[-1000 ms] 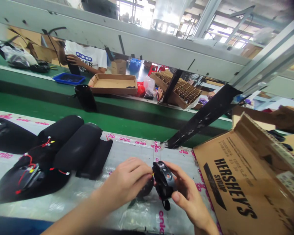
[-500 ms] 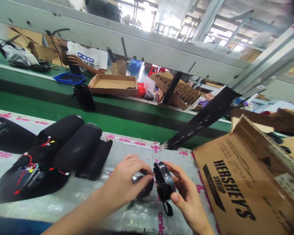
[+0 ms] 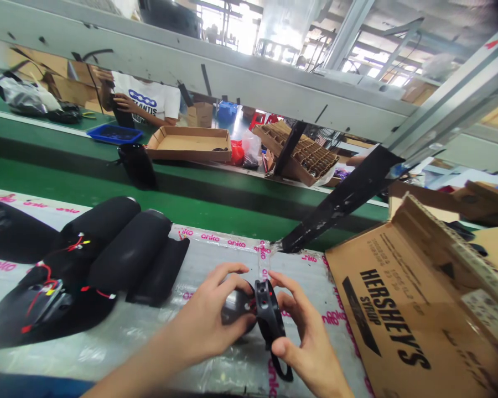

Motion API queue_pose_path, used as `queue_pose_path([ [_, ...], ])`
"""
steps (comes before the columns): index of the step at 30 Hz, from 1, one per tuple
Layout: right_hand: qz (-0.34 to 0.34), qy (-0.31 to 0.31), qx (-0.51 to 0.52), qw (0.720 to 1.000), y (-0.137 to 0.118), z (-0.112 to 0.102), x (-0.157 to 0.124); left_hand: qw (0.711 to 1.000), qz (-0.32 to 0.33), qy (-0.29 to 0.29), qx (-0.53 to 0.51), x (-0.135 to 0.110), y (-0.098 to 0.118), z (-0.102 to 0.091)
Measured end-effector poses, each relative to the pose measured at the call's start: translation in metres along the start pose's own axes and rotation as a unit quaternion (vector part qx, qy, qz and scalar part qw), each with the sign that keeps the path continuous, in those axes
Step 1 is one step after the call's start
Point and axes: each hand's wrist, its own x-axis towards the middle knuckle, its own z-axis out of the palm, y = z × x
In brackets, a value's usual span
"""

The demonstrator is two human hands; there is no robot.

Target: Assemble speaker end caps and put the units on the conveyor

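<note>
My left hand (image 3: pixel 216 309) has its fingers curled round a dark, glossy rounded part (image 3: pixel 233 305), which stands low over the table. In my right hand (image 3: pixel 305 331), thumb and fingers grip a black round end cap (image 3: pixel 267 309) by its edge. This cap is turned on its side, shows small holes along its rim, and has a black strap loop (image 3: pixel 283 369) hanging below. Short red wires (image 3: pixel 252 305) show between the two parts, which are close together. Whether they touch cannot be made out. My left fingers partly hide the rounded part.
Several black cylinder shells (image 3: pixel 128 249) with red wires lie at the left. A cardboard box (image 3: pixel 390 309) stands at the right, beside a slanted black post (image 3: pixel 340 202). Beyond the green conveyor belt (image 3: pixel 199 204), a person (image 3: pixel 145 102) holds a dark piece near a blue tray (image 3: pixel 114 134).
The cap has come slightly left and tilted, closer to the rounded part. My left fingers have shifted from pinching near the wires to spreading round the rounded part.
</note>
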Motion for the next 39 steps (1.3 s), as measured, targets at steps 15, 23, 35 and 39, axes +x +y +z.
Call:
queue_pose_path([
  [15, 0.03, -0.071, -0.177, 0.981, -0.036, 0.009, 0.001, 0.96, -0.064, 0.047, -0.267, -0.011, -0.017, 0.009],
  [23, 0.03, 0.023, -0.29, 0.956, -0.041, 0.043, 0.012, 0.958, -0.092, 0.0, -0.273, -0.015, -0.024, 0.004],
  [35, 0.05, 0.151, 0.047, 0.986, 0.029, 0.068, -0.016, 0.958, -0.108, 0.039, -0.264, -0.011, -0.028, 0.009],
  [39, 0.067, 0.207, 0.089, 0.972, 0.03, 0.081, -0.021, 0.958, -0.098, 0.061, -0.264, -0.029, -0.03, 0.019],
])
